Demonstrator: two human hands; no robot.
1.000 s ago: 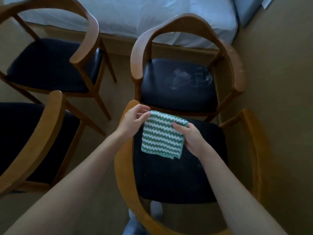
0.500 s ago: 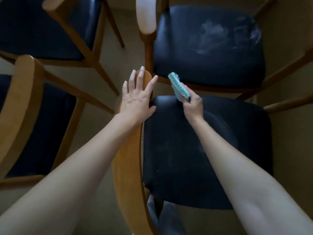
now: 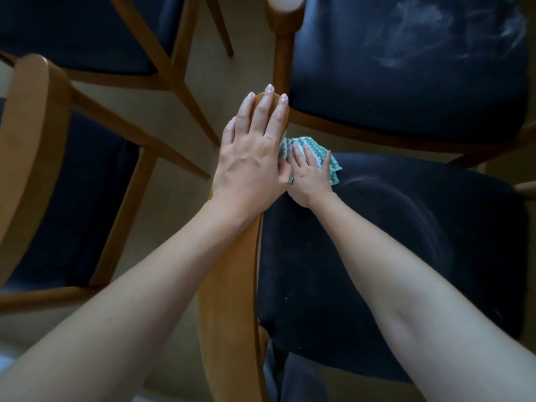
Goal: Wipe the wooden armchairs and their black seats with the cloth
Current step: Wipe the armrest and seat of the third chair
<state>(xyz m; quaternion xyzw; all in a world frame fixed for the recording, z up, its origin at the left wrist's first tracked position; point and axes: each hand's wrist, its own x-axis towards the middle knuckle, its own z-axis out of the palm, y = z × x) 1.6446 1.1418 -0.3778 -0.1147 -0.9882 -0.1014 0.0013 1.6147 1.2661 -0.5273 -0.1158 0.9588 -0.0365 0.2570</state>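
Left hand [image 3: 252, 158] lies flat on the near chair's armrest [image 3: 232, 285], fingers straight, gripping nothing. Right hand [image 3: 310, 181] presses the cloth [image 3: 317, 145] flat onto the seat [image 3: 377, 256] at its far-left corner, just beside the armrest; fingers extended, not curled. Far seat [image 3: 406, 68] shows whitish smears.

floor [image 3: 185, 91]: beige, plain | grey garment [image 3: 301, 381]: bottom edge (dim, unclear)

Green-white zigzag cloth [image 3: 317, 153]; black seat [image 3: 391, 256]
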